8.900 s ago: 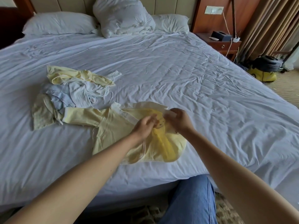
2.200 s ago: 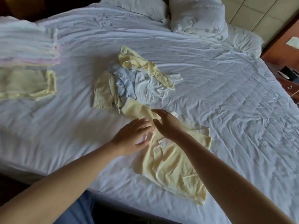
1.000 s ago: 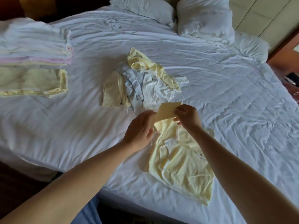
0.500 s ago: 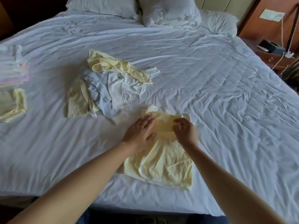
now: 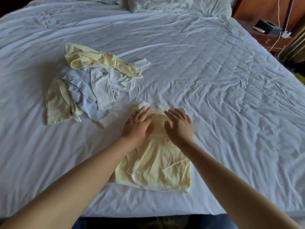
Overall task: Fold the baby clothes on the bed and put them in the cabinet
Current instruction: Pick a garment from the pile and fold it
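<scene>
Yellow top (image 5: 155, 164) lay on the bed (image 5: 214, 80), long axis running toward me; my left hand (image 5: 137, 125) and right hand (image 5: 179, 125) pressed its far end side by side, fingers flat, gripping nothing.

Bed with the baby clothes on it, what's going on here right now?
A person is folding a pale yellow baby garment on the bed. The left hand and right hand lie flat, side by side, pressing down its upper part. A loose pile of unfolded clothes lies just beyond, to the left. No cabinet is in view.
</scene>
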`<state>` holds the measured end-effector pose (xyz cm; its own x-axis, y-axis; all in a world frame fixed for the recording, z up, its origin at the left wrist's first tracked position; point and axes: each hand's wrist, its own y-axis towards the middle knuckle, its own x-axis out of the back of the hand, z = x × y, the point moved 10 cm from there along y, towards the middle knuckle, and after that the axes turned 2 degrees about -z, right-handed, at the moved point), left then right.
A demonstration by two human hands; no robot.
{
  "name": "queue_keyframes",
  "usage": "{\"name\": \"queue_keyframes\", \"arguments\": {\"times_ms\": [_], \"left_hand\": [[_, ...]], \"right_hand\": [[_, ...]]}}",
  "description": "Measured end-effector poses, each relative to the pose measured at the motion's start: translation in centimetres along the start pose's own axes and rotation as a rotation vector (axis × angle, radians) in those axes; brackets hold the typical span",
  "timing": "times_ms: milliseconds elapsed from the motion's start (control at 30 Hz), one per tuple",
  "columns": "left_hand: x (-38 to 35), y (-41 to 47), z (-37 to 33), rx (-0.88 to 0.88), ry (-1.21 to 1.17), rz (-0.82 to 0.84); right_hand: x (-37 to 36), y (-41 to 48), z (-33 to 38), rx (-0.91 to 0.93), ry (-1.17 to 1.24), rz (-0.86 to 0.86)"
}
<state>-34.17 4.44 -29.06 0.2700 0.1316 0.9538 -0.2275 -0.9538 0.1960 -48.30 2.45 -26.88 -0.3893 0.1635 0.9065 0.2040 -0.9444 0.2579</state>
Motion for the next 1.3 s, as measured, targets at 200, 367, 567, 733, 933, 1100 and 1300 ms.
{"name": "queue_keyframes", "arguments": {"times_ms": [200,367,567,733,933,1100,1300], "left_hand": [[-2.9,-0.5,2.1,0.168,0.000,0.082],[-1.7,-0.1,3.3,0.223,-0.261,-0.011],[0.6,2.0,7.9,0.408,-0.371,-0.083],[-0.3,3.9,9.4,0.481,-0.418,0.112],[1.8,3.8,9.2,0.477,-0.619,0.058],[5.5,0.5,8.2,0.399,-0.752,-0.040],[8.7,-5.2,5.8,0.316,-0.796,-0.144]], "right_hand": [[-4.5,-1.5,-1.8,0.015,-0.098,0.215],[-3.7,-0.9,-2.0,-0.011,0.024,0.201],[-0.6,1.6,-6.1,-0.365,0.109,0.212],[-1.0,3.5,-7.5,-0.569,0.278,0.351],[1.5,3.8,-6.3,-0.457,0.399,0.282],[6.1,1.9,-3.7,-0.247,0.351,0.157],[9.8,-3.7,-0.7,-0.062,0.288,0.088]]}}
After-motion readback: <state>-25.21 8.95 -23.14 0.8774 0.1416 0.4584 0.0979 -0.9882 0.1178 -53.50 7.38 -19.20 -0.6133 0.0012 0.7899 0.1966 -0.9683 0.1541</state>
